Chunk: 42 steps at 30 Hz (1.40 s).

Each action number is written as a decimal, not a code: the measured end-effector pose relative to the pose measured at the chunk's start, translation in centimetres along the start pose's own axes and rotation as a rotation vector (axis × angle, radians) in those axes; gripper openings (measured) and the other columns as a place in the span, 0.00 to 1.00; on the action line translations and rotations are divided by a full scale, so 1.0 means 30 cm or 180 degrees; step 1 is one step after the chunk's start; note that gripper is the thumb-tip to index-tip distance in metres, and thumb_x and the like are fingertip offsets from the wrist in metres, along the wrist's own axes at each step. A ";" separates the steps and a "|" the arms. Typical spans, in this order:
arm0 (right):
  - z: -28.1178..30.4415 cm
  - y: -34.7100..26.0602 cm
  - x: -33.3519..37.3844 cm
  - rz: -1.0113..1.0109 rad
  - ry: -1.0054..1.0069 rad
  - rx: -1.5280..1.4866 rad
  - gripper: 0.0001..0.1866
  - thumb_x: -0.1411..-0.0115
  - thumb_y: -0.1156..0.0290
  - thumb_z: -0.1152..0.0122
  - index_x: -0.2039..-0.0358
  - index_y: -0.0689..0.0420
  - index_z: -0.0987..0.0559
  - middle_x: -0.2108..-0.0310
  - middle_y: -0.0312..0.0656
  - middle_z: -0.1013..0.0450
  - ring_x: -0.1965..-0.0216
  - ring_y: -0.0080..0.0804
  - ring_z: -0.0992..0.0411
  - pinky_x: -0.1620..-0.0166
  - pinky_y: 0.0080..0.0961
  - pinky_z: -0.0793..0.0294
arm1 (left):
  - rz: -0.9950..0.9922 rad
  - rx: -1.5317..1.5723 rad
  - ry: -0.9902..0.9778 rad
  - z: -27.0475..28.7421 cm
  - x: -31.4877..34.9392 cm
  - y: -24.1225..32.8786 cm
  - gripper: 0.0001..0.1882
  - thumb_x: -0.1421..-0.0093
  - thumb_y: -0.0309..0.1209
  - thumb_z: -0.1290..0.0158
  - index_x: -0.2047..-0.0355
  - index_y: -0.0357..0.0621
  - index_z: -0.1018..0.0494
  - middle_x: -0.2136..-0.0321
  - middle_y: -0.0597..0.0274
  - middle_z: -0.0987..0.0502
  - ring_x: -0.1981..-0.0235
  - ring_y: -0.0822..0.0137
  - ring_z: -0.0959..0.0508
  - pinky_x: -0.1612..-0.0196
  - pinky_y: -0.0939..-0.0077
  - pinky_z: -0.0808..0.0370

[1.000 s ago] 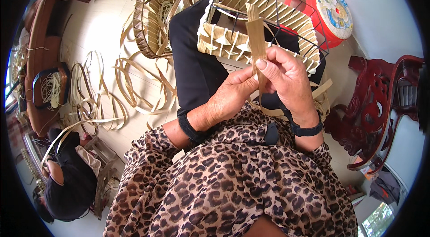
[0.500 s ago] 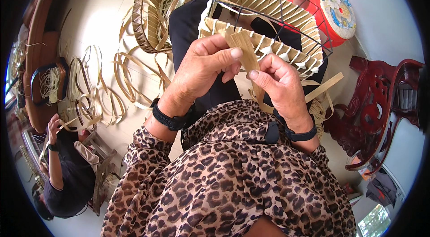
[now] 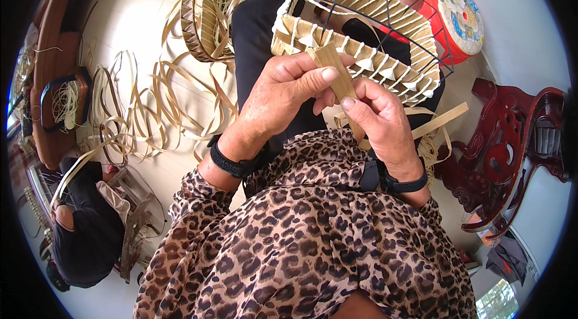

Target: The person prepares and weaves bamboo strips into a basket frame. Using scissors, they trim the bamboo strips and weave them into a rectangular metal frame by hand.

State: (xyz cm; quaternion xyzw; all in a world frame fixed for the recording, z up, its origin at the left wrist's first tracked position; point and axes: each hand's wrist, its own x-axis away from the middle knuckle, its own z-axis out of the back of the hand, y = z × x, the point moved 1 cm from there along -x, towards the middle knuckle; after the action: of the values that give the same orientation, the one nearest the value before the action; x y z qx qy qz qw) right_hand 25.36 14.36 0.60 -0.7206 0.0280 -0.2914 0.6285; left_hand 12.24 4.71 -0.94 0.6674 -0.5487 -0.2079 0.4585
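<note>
Between both hands I hold a flat tan weaving strip (image 3: 332,65), its short end pointing up and away from me. My left hand (image 3: 295,84) pinches it between thumb and fingers near that end. Lower down, my right hand (image 3: 376,105) grips the same strip with the thumb on top. Just beyond my fingers a half-woven basket (image 3: 355,46) rests on my lap. It has a black wire frame (image 3: 385,15), with pale cord wrapped around tan bands. More of the strip trails out beside my right wrist.
Loose strips (image 3: 171,96) lie coiled on the floor to the left. Behind them stands a tan basket with a brown braided handle (image 3: 195,12). A red stool (image 3: 442,18) is at the far right, near a carved dark-red chair (image 3: 506,150). Another person (image 3: 87,228) sits at lower left.
The strip is tilted a little more, and my left fingers have shifted slightly right along with it. At lower left, the other person's raised hand has dropped from sight.
</note>
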 end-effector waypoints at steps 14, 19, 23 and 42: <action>-0.002 -0.004 -0.003 0.0729 0.0020 0.0801 0.07 0.52 0.74 0.44 0.79 0.62 0.32 0.82 0.40 0.35 0.80 0.28 0.36 0.74 0.22 0.37 | -0.0230 -0.0354 -0.0084 -0.009 0.029 0.006 0.14 0.42 0.30 0.56 0.58 0.32 0.32 0.68 0.59 0.28 0.76 0.77 0.32 0.74 0.87 0.34; -0.012 -0.008 -0.004 0.0808 0.0011 0.0899 0.07 0.52 0.75 0.44 0.80 0.62 0.33 0.82 0.41 0.35 0.80 0.31 0.35 0.75 0.24 0.37 | -0.0347 -0.0448 -0.0077 0.000 0.041 -0.003 0.14 0.41 0.29 0.58 0.60 0.32 0.32 0.66 0.57 0.29 0.76 0.76 0.33 0.73 0.86 0.34; -0.026 -0.009 -0.007 0.1014 0.0148 0.1002 0.06 0.54 0.77 0.43 0.80 0.62 0.32 0.80 0.40 0.34 0.79 0.32 0.34 0.74 0.24 0.36 | -0.0531 -0.0507 -0.0124 0.001 0.044 -0.003 0.14 0.41 0.30 0.58 0.61 0.31 0.32 0.66 0.57 0.29 0.77 0.75 0.34 0.73 0.85 0.34; -0.015 0.024 0.021 0.0108 -0.0249 -0.0506 0.13 0.43 0.64 0.51 0.71 0.63 0.27 0.79 0.34 0.31 0.78 0.16 0.34 0.72 0.12 0.33 | -0.0149 0.0704 -0.0120 0.006 0.041 0.002 0.17 0.41 0.34 0.61 0.56 0.34 0.36 0.65 0.47 0.30 0.76 0.69 0.29 0.77 0.82 0.32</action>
State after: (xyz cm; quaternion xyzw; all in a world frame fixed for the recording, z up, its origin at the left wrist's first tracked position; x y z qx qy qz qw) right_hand 25.92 13.57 0.18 -0.7785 0.0386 -0.2492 0.5748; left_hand 12.44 3.50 -0.69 0.7226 -0.5611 -0.1691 0.3667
